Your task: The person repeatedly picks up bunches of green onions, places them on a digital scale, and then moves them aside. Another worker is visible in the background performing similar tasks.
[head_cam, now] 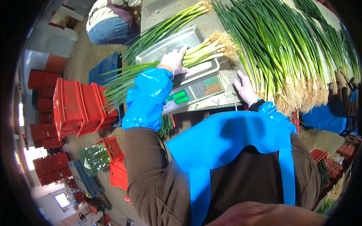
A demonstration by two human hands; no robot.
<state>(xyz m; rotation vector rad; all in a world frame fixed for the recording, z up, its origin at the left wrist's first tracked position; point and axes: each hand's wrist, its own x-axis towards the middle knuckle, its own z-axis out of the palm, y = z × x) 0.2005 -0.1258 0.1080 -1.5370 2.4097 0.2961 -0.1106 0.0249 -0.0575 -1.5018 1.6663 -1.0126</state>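
My left hand (pixel 174 61), in a thin pale glove, spans a bunch of green onions (pixel 202 52) with the thumb on the near side and fingers on the far side. The bunch lies across the metal tray (pixel 181 42) of a digital scale (pixel 195 89), roots to the right, leaves hanging past the table's left edge. My right hand (pixel 245 87), gloved too, has its fingers apart and holds nothing. It is at the table's near edge, between the scale and a large pile of green onions (pixel 277 48) whose roots point towards me.
Another bunch (pixel 175 21) lies behind the tray on the table (pixel 154 8). Red plastic crates (pixel 82 107) are stacked at the left, near a blue board (pixel 106 67). A person (pixel 111 25) is at the far left; another person's gloved hand (pixel 341 80) is at the right.
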